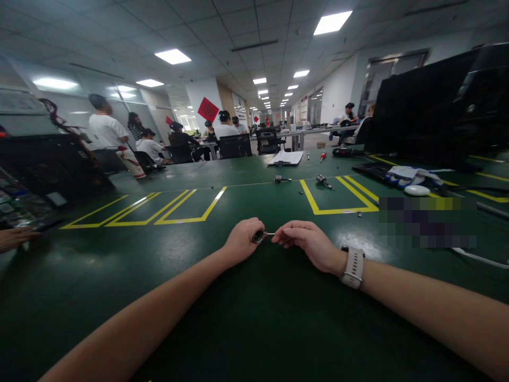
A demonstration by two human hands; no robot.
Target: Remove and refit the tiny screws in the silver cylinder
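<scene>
At centre frame, the left hand point(242, 240) is curled tight around a small dark round metal part point(257, 236), while the right hand point(306, 243) pinches what looks like its thin silver pin point(269, 234) above the dark green table mat point(254, 318).

Bright ceiling panels point(332, 22) light the room evenly, casting soft glare patches on the dark green bench point(246, 318). The wide lens bends the edges, and two spots are pixelated.

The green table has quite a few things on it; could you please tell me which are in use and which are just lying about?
In use:
left hand, right hand, small round metal part

Lying about:
clipboard, red screwdriver, two metal bits, gloves
</scene>
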